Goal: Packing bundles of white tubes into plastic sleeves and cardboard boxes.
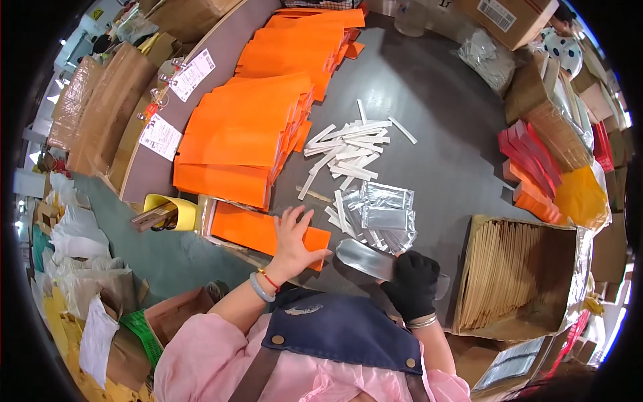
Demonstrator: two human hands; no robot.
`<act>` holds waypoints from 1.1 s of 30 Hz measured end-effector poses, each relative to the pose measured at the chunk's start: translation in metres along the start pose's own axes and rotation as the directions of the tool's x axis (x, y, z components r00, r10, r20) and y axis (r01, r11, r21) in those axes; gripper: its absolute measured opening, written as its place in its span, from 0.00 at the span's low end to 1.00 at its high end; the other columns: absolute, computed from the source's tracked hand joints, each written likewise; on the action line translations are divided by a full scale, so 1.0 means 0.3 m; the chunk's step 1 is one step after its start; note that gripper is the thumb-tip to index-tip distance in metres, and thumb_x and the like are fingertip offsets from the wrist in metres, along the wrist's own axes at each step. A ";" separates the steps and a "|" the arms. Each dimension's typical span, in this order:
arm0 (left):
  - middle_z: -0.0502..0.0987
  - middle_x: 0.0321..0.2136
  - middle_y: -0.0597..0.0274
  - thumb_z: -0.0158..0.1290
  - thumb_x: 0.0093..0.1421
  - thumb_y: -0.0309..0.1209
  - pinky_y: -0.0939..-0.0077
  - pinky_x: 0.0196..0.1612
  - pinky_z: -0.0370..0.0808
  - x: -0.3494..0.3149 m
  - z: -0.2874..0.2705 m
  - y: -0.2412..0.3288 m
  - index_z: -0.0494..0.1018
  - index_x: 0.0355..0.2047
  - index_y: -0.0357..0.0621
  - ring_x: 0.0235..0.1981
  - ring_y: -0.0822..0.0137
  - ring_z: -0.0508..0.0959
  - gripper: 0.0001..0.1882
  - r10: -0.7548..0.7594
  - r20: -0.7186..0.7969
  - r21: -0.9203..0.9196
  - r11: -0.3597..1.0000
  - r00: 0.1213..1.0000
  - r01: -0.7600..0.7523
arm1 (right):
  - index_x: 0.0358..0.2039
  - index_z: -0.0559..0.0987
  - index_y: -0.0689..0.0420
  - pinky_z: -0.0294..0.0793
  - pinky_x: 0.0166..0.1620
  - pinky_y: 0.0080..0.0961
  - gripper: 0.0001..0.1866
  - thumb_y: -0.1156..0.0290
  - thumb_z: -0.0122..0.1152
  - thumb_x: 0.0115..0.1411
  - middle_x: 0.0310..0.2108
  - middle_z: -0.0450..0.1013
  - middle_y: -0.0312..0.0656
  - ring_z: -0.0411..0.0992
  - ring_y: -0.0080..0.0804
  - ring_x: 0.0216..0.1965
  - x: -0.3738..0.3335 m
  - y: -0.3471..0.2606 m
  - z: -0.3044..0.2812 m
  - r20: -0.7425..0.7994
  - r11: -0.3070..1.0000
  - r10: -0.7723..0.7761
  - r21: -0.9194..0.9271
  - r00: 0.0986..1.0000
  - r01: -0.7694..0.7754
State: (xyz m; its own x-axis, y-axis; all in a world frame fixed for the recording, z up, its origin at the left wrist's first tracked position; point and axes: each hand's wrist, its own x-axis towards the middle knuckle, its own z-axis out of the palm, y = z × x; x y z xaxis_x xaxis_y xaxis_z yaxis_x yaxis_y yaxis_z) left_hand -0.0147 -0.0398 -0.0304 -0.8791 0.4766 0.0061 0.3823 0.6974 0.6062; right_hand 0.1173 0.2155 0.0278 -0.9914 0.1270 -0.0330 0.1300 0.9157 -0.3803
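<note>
My left hand point(293, 241), bare, with a red band and a pale bangle at the wrist, lies with fingers spread on an orange folded sheet point(248, 226) at the table's near edge. My right hand point(413, 285), in a black glove, is closed around a long, clear, shiny strip with a rounded end point(362, 258); its exact kind does not show. Just beyond that strip lie several flat silvery packets point(388, 218), overlapping each other. White narrow strips point(351, 147) are heaped loosely farther out on the dark table point(429, 127).
Orange sheets point(234, 124) stand in overlapping piles along the left board. A yellow holder point(179, 213) is fixed near the left edge. On the right sits an open carton point(562, 275) packed with brown sleeves, with red packets point(529, 154) behind it. Clear plastic bags point(489, 60) lie far right.
</note>
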 end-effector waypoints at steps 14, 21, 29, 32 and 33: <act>0.74 0.47 0.64 0.59 0.52 0.30 0.55 0.57 0.63 0.220 0.009 0.035 0.78 0.44 0.51 0.53 0.56 0.69 0.17 0.379 0.018 0.024 0.925 0.925 -0.379 | 0.47 0.78 0.51 0.65 0.52 0.42 0.29 0.56 0.73 0.43 0.47 0.74 0.40 0.70 0.43 0.50 0.045 0.040 0.120 -0.168 0.980 -0.188 0.039 0.968 0.197; 0.73 0.36 0.66 0.59 0.51 0.30 0.64 0.47 0.67 0.346 -0.007 -0.004 0.74 0.26 0.49 0.42 0.60 0.70 0.04 0.559 0.316 0.185 0.756 0.767 -0.628 | 0.44 0.77 0.62 0.72 0.48 0.29 0.14 0.72 0.64 0.58 0.38 0.75 0.40 0.73 0.33 0.41 -0.333 0.495 -0.064 -0.473 0.705 0.708 0.424 0.524 -0.569; 0.72 0.36 0.63 0.64 0.49 0.33 0.59 0.46 0.67 0.322 0.167 0.203 0.75 0.32 0.49 0.43 0.57 0.71 0.11 0.428 0.142 0.002 0.901 0.892 -0.433 | 0.35 0.79 0.63 0.74 0.42 0.34 0.10 0.69 0.59 0.58 0.31 0.78 0.49 0.77 0.43 0.36 -0.401 0.594 -0.095 -0.352 0.660 0.742 0.232 0.571 -0.715; 0.72 0.38 0.65 0.67 0.46 0.36 0.59 0.48 0.65 0.333 0.202 0.235 0.75 0.35 0.50 0.45 0.58 0.70 0.17 0.404 0.206 0.087 0.900 0.891 -0.428 | 0.31 0.77 0.60 0.74 0.40 0.35 0.07 0.70 0.58 0.55 0.31 0.77 0.49 0.77 0.46 0.35 -0.427 0.614 -0.093 -0.312 0.621 0.777 0.238 0.547 -0.747; 0.72 0.38 0.65 0.68 0.44 0.36 0.60 0.48 0.65 0.333 0.198 0.238 0.76 0.36 0.51 0.44 0.58 0.70 0.19 0.409 0.193 0.087 0.898 0.892 -0.431 | 0.33 0.77 0.60 0.74 0.40 0.35 0.08 0.69 0.57 0.55 0.32 0.77 0.49 0.76 0.46 0.36 -0.436 0.648 -0.073 -0.337 0.663 0.735 0.173 0.589 -0.728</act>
State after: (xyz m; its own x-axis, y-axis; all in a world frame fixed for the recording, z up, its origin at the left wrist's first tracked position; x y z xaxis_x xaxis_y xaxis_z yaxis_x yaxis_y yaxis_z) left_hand -0.0583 0.0895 -0.0338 -0.5724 0.8139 0.0996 0.7471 0.4676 0.4724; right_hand 0.2726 0.3852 -0.0216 -0.4819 0.8762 0.0122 0.8051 0.4482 -0.3884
